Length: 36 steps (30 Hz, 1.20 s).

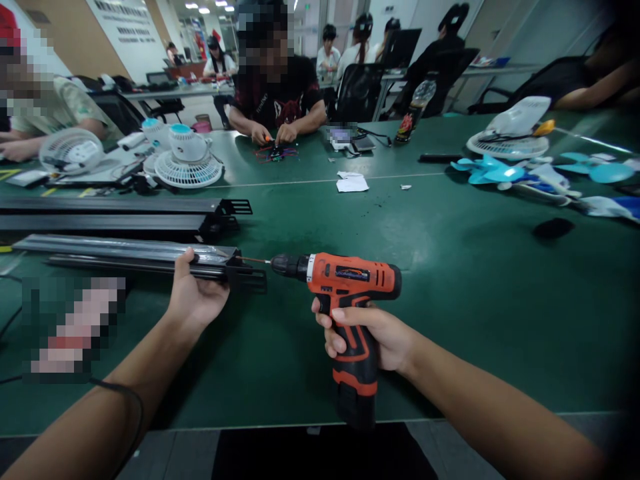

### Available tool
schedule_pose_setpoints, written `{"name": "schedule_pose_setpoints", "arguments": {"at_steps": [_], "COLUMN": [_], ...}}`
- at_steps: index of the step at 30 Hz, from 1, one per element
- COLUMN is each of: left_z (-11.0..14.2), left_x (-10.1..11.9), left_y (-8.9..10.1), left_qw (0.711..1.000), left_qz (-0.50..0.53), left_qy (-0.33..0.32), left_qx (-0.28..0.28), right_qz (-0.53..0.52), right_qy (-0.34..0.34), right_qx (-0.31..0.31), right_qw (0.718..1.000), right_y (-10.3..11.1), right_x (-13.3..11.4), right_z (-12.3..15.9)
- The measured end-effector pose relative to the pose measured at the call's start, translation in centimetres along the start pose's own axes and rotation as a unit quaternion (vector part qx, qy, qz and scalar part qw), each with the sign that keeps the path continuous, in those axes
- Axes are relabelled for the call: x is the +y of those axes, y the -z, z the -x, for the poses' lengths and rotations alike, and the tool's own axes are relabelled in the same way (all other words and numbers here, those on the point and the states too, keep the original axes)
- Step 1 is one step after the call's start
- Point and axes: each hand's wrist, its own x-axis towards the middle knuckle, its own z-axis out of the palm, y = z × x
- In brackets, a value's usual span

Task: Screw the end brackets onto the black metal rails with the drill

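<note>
My right hand point(370, 333) grips the handle of an orange and black cordless drill point(357, 275), its fingers near the trigger. A long thin bit point(253, 260) sticks out of the chuck to the left, and its tip meets the end of a long dark metal rail point(125, 250); whether it sits in a screw I cannot tell. Around that rail, close to its right end, my left hand point(200, 293) is closed, thumb on top and fingers underneath. A black slotted bracket point(250, 279) juts from the rail's end, just below the bit.
More dark rails point(110, 219) lie behind on the green table point(450, 347). Fan parts point(190, 167) stand back left, and blue fan blades point(487, 170) lie at the right. White paper point(352, 182) and a bottle point(416, 110) are farther back. A person point(280, 87) sits opposite, handling wires.
</note>
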Motion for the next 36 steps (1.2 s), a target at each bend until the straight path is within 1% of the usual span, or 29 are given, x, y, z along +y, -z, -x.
{"name": "schedule_pose_setpoints", "arguments": {"at_steps": [4,6,9,17,22,28,36], "left_z": [-0.32,-0.5,-0.58,0.26,0.11,0.08,0.2], "left_x": [-0.08,-0.1,-0.11,0.01,0.06,0.05,0.07], "left_y": [0.15,0.28,0.33,-0.33,-0.27,-0.25,-0.32], "left_qw": [1.0,1.0,1.0,1.0,1.0,1.0,1.0], "left_qz": [-0.003,-0.005,-0.001,0.001,0.006,0.002,-0.007], "left_qy": [0.002,0.001,-0.002,0.002,0.006,0.011,0.005], "left_qx": [-0.004,-0.002,-0.01,-0.001,0.004,0.003,0.003], "right_qz": [0.025,0.035,0.04,0.019,0.003,0.006,0.015], "right_qy": [-0.011,-0.01,0.0,0.007,-0.001,0.01,0.005], "right_qx": [0.031,0.036,0.034,0.035,0.029,0.032,0.037], "right_qw": [0.999,0.999,0.999,0.999,1.0,0.999,0.999], "right_y": [0.42,0.53,0.37,-0.44,-0.41,-0.45,-0.17], "right_x": [0.29,0.33,0.26,-0.03,-0.11,-0.06,0.17], "right_z": [-0.11,-0.13,-0.09,-0.15,-0.28,-0.2,-0.33]}}
